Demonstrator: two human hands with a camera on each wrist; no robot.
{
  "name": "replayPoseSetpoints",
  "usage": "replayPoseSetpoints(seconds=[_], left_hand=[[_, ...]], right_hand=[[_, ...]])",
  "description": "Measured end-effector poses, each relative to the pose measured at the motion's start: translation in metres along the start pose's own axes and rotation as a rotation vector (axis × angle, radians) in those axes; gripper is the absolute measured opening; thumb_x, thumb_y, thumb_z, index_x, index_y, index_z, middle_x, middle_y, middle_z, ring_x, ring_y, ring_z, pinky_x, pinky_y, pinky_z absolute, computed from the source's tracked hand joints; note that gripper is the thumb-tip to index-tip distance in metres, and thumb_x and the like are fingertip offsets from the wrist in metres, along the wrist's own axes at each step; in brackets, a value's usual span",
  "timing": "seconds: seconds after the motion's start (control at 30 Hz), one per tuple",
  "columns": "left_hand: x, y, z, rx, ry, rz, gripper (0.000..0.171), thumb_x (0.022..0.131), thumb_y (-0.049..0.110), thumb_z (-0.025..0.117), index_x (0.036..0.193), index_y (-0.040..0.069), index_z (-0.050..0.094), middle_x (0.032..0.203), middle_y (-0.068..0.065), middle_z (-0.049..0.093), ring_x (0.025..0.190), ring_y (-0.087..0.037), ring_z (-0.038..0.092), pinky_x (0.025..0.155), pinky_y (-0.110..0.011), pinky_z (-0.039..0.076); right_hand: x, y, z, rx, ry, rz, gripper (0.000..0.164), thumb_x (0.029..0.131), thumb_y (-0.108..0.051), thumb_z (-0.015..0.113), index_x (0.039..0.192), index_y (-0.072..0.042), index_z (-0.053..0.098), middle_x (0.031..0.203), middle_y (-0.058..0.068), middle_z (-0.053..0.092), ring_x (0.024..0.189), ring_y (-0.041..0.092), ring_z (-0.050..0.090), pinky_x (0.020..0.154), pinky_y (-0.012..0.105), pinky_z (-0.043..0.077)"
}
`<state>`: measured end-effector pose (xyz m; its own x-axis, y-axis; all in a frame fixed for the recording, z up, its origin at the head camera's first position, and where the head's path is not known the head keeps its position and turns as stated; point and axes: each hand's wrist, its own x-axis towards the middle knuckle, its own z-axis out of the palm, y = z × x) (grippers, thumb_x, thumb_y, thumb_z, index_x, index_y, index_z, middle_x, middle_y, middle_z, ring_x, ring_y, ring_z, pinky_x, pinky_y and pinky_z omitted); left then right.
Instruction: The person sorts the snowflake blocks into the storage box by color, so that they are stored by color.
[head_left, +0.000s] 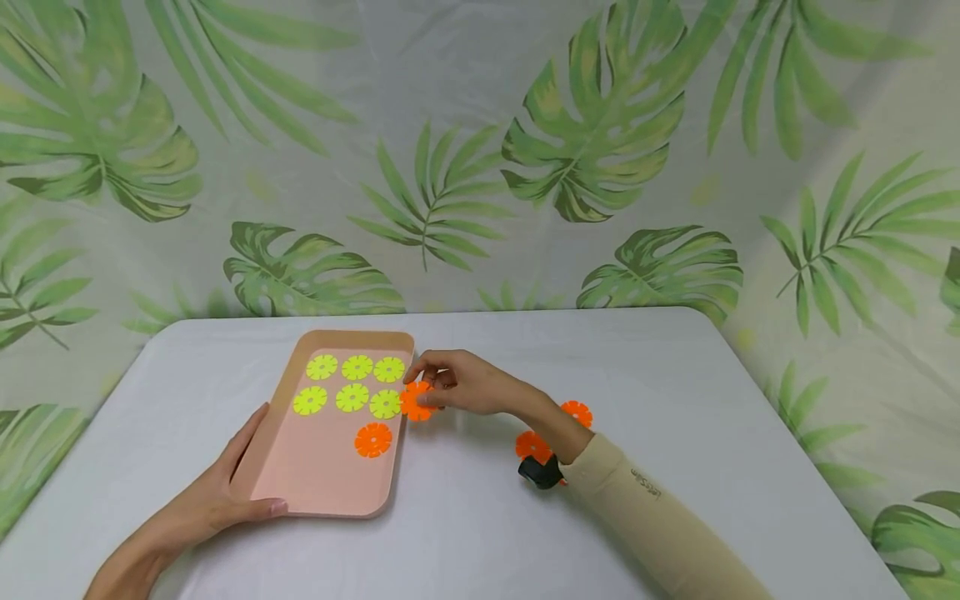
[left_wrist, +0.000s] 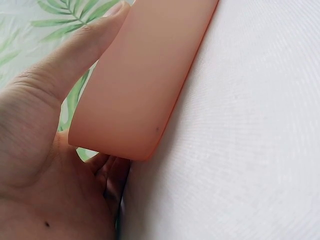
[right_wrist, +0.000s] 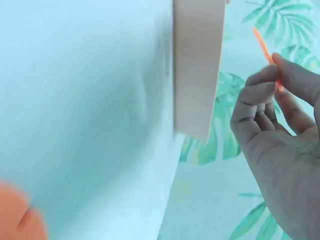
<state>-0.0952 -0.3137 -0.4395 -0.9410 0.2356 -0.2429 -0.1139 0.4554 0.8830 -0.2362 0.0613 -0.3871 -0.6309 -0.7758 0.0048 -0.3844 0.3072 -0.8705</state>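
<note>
A pink tray point(head_left: 322, 487) lies on the table, and my left hand point(head_left: 213, 496) grips its near left corner, thumb on the near side and fingers along the left wall. My right hand point(head_left: 472, 382) pinches an orange notched disc point(head_left: 417, 402) between thumb and fingers, right at the tray's right rim. Edge-on, that disc point(right_wrist: 263, 45) shows as a thin strip in the right wrist view. Inside the tray, several yellow-green notched discs point(head_left: 352, 397) lie in two rows toward the far end. Another orange disc point(head_left: 373, 440) sits below them at the right.
More orange discs point(head_left: 577, 413) lie on the white table point(head_left: 465, 533) right of the tray, partly hidden by my right forearm. A black wrist camera point(head_left: 542, 472) sits at that wrist. Behind the table hangs a leaf-patterned cloth point(head_left: 465, 275).
</note>
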Motion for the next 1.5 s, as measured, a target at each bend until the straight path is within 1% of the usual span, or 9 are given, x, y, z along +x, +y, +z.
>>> replayPoseSetpoints(seconds=[0.17, 0.3, 0.47, 0.57, 0.7, 0.8, 0.9, 1.07, 1.5], left_hand=[[-0.001, 0.002, -0.001, -0.009, 0.002, 0.014, 0.121, 0.088, 0.016, 0.081, 0.165, 0.048, -0.007, 0.176, -0.009, -0.007, 0.153, -0.045, 0.003, 0.111, -0.072, 0.014], [0.000, 0.002, -0.001, -0.005, 0.001, 0.029, 0.121, 0.087, 0.016, 0.081, 0.165, 0.046, -0.006, 0.176, -0.009, -0.007, 0.153, -0.045, 0.003, 0.113, -0.068, 0.015], [0.001, 0.000, 0.000, 0.000, 0.002, 0.030, 0.120, 0.087, 0.016, 0.081, 0.165, 0.048, -0.006, 0.177, -0.010, -0.006, 0.153, -0.041, 0.004, 0.113, -0.068, 0.017], [0.001, 0.000, 0.000, 0.012, 0.005, 0.019, 0.119, 0.088, 0.017, 0.081, 0.164, 0.049, -0.005, 0.177, -0.008, -0.005, 0.153, -0.038, 0.006, 0.114, -0.060, 0.020], [-0.001, 0.001, -0.001, 0.026, 0.009, 0.023, 0.118, 0.088, 0.019, 0.080, 0.164, 0.050, -0.004, 0.177, -0.007, -0.004, 0.152, -0.040, 0.010, 0.111, -0.037, 0.025], [-0.001, 0.002, -0.001, 0.025, 0.009, 0.022, 0.118, 0.088, 0.019, 0.080, 0.164, 0.050, -0.004, 0.177, -0.008, -0.005, 0.151, -0.043, 0.010, 0.112, -0.041, 0.024], [0.000, 0.002, 0.000, 0.014, 0.006, 0.019, 0.119, 0.088, 0.018, 0.080, 0.164, 0.050, -0.005, 0.177, -0.010, -0.007, 0.152, -0.044, 0.007, 0.112, -0.062, 0.020], [0.001, 0.001, 0.000, -0.007, 0.001, 0.020, 0.121, 0.087, 0.016, 0.080, 0.165, 0.048, -0.006, 0.176, -0.013, -0.009, 0.152, -0.047, 0.003, 0.110, -0.074, 0.014], [0.001, 0.002, 0.000, -0.010, -0.006, 0.010, 0.120, 0.088, 0.016, 0.080, 0.164, 0.048, -0.007, 0.176, -0.012, -0.009, 0.151, -0.045, 0.006, 0.112, -0.067, 0.019]], right_hand=[[0.014, -0.008, 0.010, 0.077, -0.009, -0.026, 0.029, 0.098, -0.003, 0.069, 0.127, -0.002, 0.064, 0.093, 0.004, 0.052, 0.077, 0.045, 0.056, 0.080, 0.044, 0.059], [0.025, -0.012, 0.019, 0.081, -0.009, -0.026, 0.028, 0.098, -0.001, 0.068, 0.126, -0.002, 0.065, 0.093, 0.004, 0.053, 0.075, 0.036, 0.057, 0.076, 0.030, 0.056], [0.039, -0.015, 0.031, 0.090, -0.020, -0.009, 0.028, 0.098, 0.000, 0.067, 0.125, -0.004, 0.066, 0.098, 0.005, 0.059, 0.074, 0.025, 0.064, 0.073, 0.026, 0.056], [0.046, -0.018, 0.038, 0.101, -0.034, 0.001, 0.028, 0.098, 0.002, 0.066, 0.125, -0.003, 0.066, 0.098, 0.008, 0.060, 0.076, 0.028, 0.067, 0.073, 0.029, 0.059], [0.054, -0.019, 0.046, 0.070, -0.021, 0.010, 0.028, 0.097, 0.003, 0.066, 0.124, -0.003, 0.067, 0.098, 0.010, 0.061, 0.074, 0.020, 0.064, 0.070, 0.022, 0.055], [0.062, -0.018, 0.053, 0.039, 0.002, 0.027, 0.028, 0.096, 0.003, 0.066, 0.122, -0.006, 0.068, 0.097, 0.009, 0.062, 0.071, 0.015, 0.061, 0.066, 0.018, 0.051], [0.070, -0.018, 0.060, -0.014, 0.018, 0.054, 0.028, 0.095, 0.002, 0.066, 0.121, -0.009, 0.069, 0.096, 0.007, 0.063, 0.069, 0.011, 0.059, 0.064, 0.017, 0.048], [0.079, -0.020, 0.070, -0.114, 0.016, 0.080, 0.029, 0.097, -0.001, 0.067, 0.123, -0.012, 0.068, 0.099, 0.004, 0.064, 0.072, 0.008, 0.058, 0.065, 0.015, 0.047], [0.089, -0.020, 0.088, -0.302, -0.009, 0.130, 0.027, 0.097, -0.004, 0.069, 0.122, -0.013, 0.066, 0.093, 0.000, 0.065, 0.073, 0.007, 0.056, 0.067, 0.013, 0.047]])
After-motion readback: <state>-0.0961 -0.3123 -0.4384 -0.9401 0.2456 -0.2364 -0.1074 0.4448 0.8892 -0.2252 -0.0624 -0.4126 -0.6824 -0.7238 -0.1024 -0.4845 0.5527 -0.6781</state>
